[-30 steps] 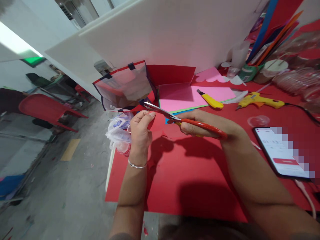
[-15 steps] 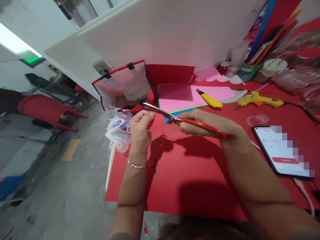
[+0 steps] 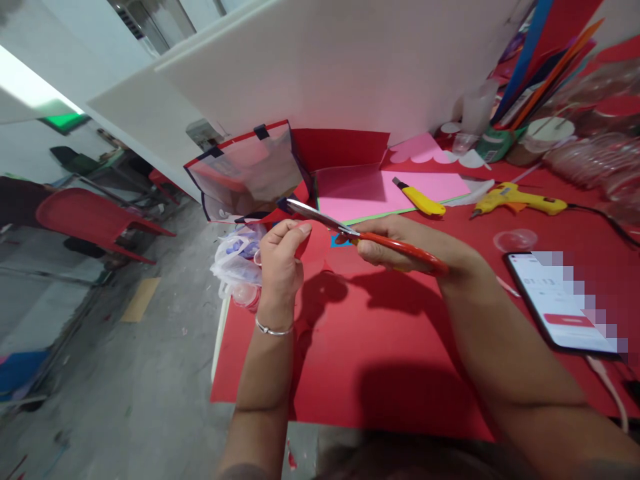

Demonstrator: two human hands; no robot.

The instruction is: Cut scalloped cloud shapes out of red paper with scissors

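My left hand (image 3: 284, 250) is closed in a pinch on a piece of red paper (image 3: 319, 235), whose outline blends into the red surface behind it. In my right hand (image 3: 400, 243) is a pair of scissors (image 3: 395, 245) with red handles, its fingers wrapped round the grips. The metal blades point left and slightly up, just above the left thumb and the red paper. Whether the blades touch the paper, I cannot tell. Below both hands lies the red tabletop (image 3: 380, 360).
Pink sheets (image 3: 357, 190) lie behind my hands with a yellow cutter (image 3: 423, 201) on them. To the right are a yellow glue gun (image 3: 520, 200) and a phone (image 3: 560, 303). A clear bag (image 3: 250, 177) stands behind; a plastic bag (image 3: 237, 257) sits at the left edge.
My right hand and the scissors have shifted slightly up and left, with the blades a little higher over the paper. My left hand has barely moved.
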